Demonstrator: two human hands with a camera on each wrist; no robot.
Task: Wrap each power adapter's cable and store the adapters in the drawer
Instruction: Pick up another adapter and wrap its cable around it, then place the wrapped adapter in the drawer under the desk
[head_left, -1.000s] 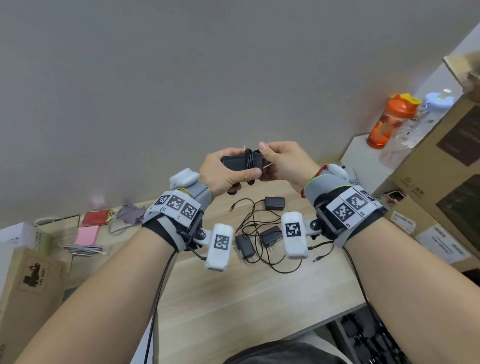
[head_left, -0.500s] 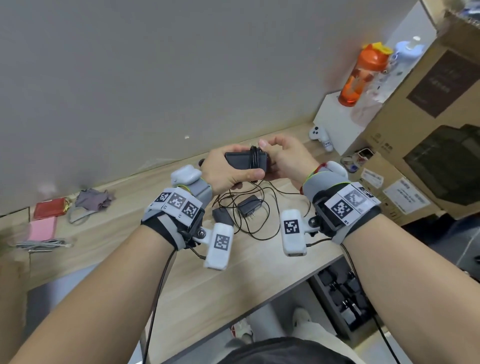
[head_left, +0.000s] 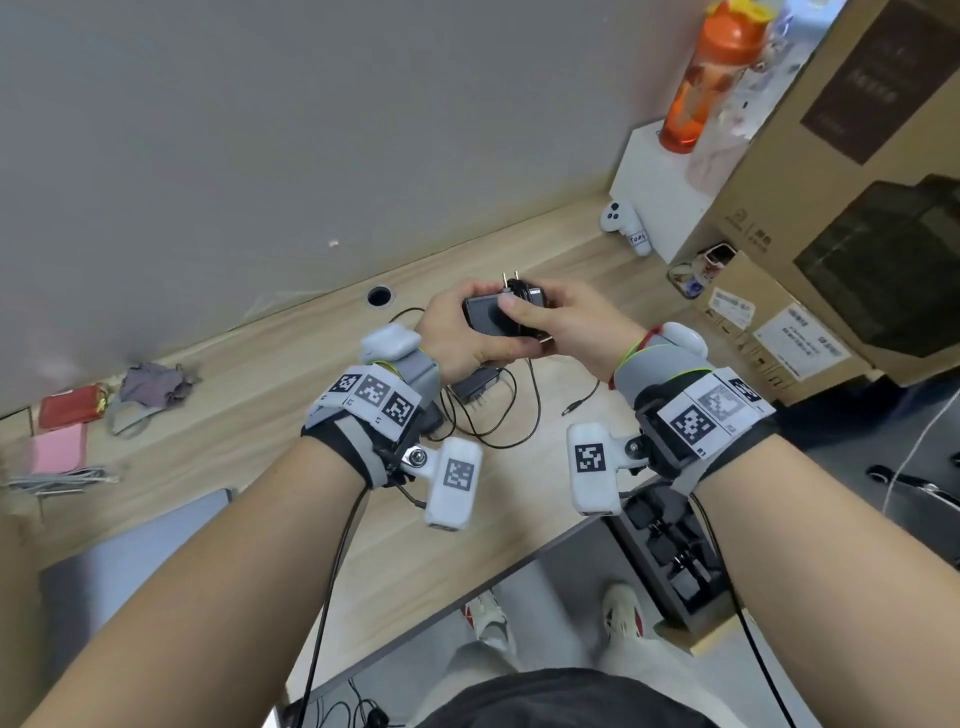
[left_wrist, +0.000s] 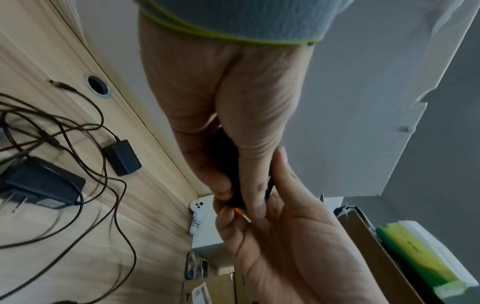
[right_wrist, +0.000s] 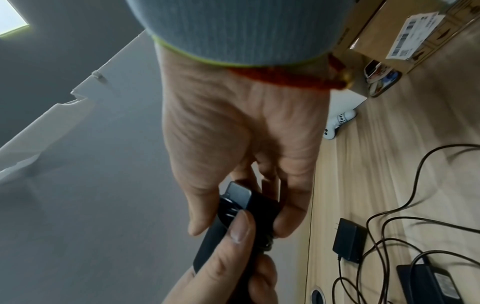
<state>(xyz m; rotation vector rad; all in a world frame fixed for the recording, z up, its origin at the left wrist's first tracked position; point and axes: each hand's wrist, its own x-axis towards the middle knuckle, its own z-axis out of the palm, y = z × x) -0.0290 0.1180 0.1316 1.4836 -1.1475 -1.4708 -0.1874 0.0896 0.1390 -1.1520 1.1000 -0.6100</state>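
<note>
Wooden desk (head_left: 270, 525) is lying beneath both hands. Left hand (head_left: 457, 338) and right hand (head_left: 576, 325) are together gripping a cable-wrapped black power adapter (head_left: 488, 314). Below them, loose adapters (left_wrist: 41, 183) are lying tangled.

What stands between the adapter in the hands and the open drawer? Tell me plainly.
Nothing loose does. The left hand and right hand both hold the adapter above the desk. The open drawer lies below the desk's front edge, to the right. Only that edge seems to need clearing.
</note>
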